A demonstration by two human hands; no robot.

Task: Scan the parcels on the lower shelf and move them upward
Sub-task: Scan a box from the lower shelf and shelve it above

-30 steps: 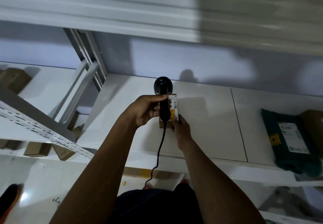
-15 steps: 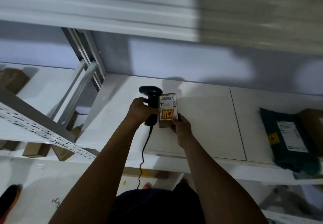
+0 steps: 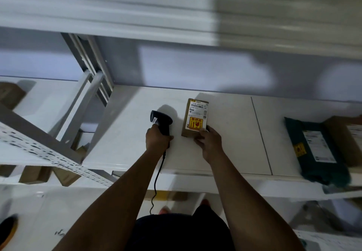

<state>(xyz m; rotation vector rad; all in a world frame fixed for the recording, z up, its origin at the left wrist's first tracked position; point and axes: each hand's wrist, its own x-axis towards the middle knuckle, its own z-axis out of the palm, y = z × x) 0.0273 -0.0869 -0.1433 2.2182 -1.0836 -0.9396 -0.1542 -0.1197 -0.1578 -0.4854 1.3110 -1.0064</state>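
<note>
A small brown cardboard parcel (image 3: pixel 195 118) with a white label and a yellow-red sticker lies flat on the white shelf board (image 3: pixel 231 143). My right hand (image 3: pixel 208 142) pinches the parcel's near right corner. My left hand (image 3: pixel 157 139) grips the handle of a black corded barcode scanner (image 3: pixel 161 121), which stands to the left of the parcel with a gap between them. The scanner's head points left and away. Its cable hangs down past the shelf's front edge.
A dark green mailer bag (image 3: pixel 315 150) with a white label lies on the shelf at the right, beside a brown box (image 3: pixel 346 139). A slanted metal upright (image 3: pixel 86 92) stands at left. More brown boxes (image 3: pixel 33 174) sit on a lower level at left.
The scanner moved left, off the parcel, and now stands beside it. The parcel now lies flat further back on the shelf, with my right hand at its near corner.
</note>
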